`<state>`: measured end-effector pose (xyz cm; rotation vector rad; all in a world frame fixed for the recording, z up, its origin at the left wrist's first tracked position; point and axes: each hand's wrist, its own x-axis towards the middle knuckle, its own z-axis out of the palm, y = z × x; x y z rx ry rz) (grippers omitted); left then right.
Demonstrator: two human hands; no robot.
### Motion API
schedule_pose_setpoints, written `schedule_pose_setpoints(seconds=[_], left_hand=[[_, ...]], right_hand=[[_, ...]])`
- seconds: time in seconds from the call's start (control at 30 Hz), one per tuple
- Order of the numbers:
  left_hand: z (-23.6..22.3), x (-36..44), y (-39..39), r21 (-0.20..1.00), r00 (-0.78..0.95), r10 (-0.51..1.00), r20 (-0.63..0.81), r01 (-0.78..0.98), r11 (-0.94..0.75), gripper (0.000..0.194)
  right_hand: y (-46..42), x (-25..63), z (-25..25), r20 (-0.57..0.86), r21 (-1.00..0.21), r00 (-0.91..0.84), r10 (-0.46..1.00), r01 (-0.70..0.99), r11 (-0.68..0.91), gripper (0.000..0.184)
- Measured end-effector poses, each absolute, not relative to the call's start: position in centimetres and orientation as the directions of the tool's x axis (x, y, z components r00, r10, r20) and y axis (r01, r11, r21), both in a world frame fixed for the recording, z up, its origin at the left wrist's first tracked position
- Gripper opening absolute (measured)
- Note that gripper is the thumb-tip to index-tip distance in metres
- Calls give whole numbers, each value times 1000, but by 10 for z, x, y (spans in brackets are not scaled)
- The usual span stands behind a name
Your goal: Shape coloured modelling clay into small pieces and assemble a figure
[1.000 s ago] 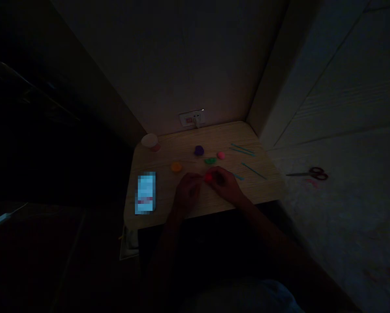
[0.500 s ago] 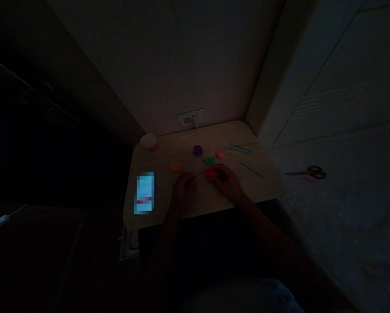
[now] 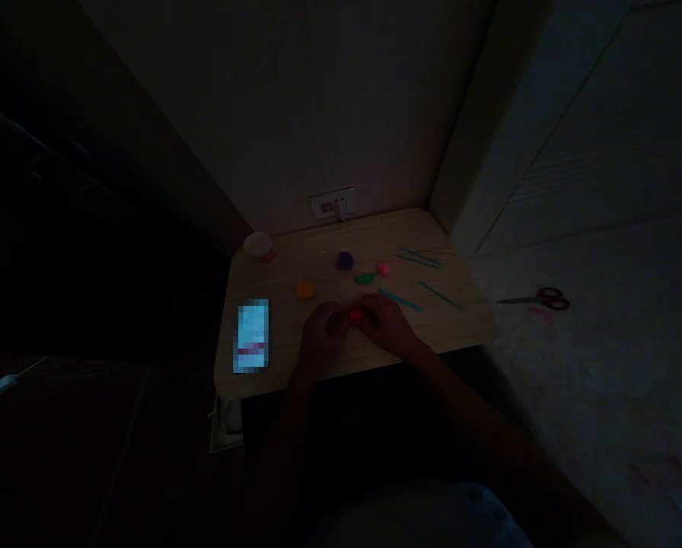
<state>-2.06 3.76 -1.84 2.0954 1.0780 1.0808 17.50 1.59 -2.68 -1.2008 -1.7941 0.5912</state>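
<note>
At the left of the tabletop (image 3: pixel 284 350), a phone (image 3: pixel 250 336) lies with its screen lit, a cup (image 3: pixel 259 247) beyond it near the back edge and an orange clay-like lump (image 3: pixel 305 290) to the right. Next comes the left hand (image 3: pixel 323 335), which half a second ago was apart from the red clay-like lump (image 3: pixel 356 314) and has now met it. The lump itself has shifted left and sits between the two hands, so both seem to be at work on it rather than the right alone.

The left forearm rises steeply from the near edge; its fingers are curled, tips at the lump's left side, but in this dimness I cannot tell whether they grip. A purple lump (image 3: pixel 345 261) and a green piece (image 3: pixel 364 279) lie beyond.

The right hand (image 3: pixel 390 327) slants in from the lower right, fingers clamped on the red lump. Its shift has uncovered more of a blue-green stick (image 3: pixel 399 300) just behind it.
</note>
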Motion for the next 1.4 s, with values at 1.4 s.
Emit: schedule_pose_setpoints(seconds=[1.4], left_hand=[[-22,-19,40,676,330,855,399,525,-518,17]], right_hand=[[-1,220,-6,168,-327,61,984,945,-2,22]])
